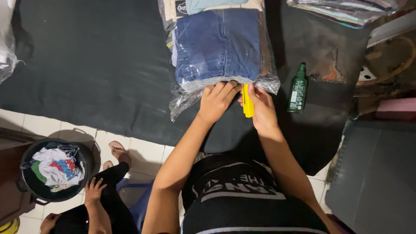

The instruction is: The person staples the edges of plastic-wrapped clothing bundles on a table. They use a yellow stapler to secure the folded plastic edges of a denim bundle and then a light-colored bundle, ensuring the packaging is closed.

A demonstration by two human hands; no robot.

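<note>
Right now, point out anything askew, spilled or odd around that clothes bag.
Nothing is spilled or damaged. The clear bag of folded clothes lies flat on the dark mat, its open end bunched under the left hand. The right hand holds a yellow clip there. The green bottle lies on its side beside the bag.

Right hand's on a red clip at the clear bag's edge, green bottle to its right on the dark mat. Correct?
Not quite: the clip in the right hand is yellow, not red, as the head view shows. The clear bag, green bottle and dark mat are as stated.
</note>
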